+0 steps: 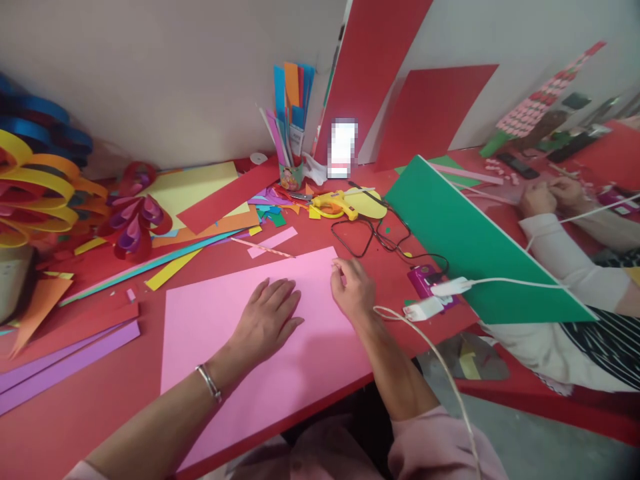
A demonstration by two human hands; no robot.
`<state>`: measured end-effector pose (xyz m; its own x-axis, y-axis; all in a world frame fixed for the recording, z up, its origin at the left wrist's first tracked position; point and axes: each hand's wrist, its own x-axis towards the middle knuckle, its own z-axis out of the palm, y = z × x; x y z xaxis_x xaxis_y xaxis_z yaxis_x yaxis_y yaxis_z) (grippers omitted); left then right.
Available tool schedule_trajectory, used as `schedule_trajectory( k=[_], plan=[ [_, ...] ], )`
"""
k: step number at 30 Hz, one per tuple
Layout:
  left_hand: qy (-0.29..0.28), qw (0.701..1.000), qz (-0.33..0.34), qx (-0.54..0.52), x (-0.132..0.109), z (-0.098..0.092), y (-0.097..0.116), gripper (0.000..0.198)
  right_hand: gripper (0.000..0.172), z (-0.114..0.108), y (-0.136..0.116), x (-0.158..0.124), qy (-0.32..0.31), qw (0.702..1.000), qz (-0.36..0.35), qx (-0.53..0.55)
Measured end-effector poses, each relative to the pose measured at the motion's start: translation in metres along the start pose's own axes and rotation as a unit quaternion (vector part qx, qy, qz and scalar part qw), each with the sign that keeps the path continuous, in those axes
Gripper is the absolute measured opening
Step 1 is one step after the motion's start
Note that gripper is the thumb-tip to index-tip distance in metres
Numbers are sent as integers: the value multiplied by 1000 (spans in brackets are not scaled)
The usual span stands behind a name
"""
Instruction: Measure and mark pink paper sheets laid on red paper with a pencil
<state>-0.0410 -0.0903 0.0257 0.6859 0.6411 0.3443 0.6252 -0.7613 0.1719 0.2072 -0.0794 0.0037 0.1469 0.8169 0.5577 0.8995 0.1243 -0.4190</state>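
Note:
A large pink sheet of paper (210, 313) lies on the red table in front of me. My left hand (270, 317) rests flat on the middle of it, palm down with fingers stretched out. At the sheet's far right corner, my right hand (354, 287) has its thumb and forefinger pinched together on the paper's edge. The fingers' undersides are hidden. Just beyond the sheet lie a thin striped stick (263, 247) and a short pink paper strip (273, 242).
Behind are a yellow glue gun (340, 205), scissors (301, 197), paper scraps and a cup of strips (291, 175). A purple power socket (430, 283) with white plugs and a slanted green board (480, 260) stand right. Paper flowers (35, 180) are left. A co-worker's hands (553, 197) show beyond the board.

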Motion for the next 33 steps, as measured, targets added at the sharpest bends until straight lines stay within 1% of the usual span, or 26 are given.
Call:
schedule_trajectory(
  k=[3, 5, 9, 12, 15, 18, 22, 27, 33],
  plan=[
    [-8, 1000, -3, -2, 1, -1, 1, 37, 22, 1, 1, -1, 22, 1000, -9, 2],
    [-3, 1000, -7, -6, 1, 0, 1, 37, 21, 2, 2, -1, 29, 999, -15, 8],
    [9, 1000, -9, -17, 0, 4, 0, 36, 22, 3, 5, -3, 9, 1000, -19, 5],
    [4, 1000, -9, -18, 0, 5, -1, 37, 23, 3, 5, -5, -15, 1000, -12, -7],
    [-3, 1000, -12, -15, 0, 4, 0, 37, 25, 2, 4, -6, -25, 1000, -3, -6],
    [-23, 1000, -14, -3, 1, 2, 1, 42, 26, 1, 3, -5, -25, 1000, -1, -7],
    [-53, 998, -16, 20, 2, 1, 3, 50, 29, 0, 3, -3, -13, 1000, -15, -7],
    [-50, 998, -18, 33, 2, 2, 5, 51, 29, 2, 5, -4, -4, 1000, -18, -17],
    [-59, 997, -19, 35, 4, 0, 7, 50, 27, 3, 6, -5, -13, 999, -22, -24]
  ],
)
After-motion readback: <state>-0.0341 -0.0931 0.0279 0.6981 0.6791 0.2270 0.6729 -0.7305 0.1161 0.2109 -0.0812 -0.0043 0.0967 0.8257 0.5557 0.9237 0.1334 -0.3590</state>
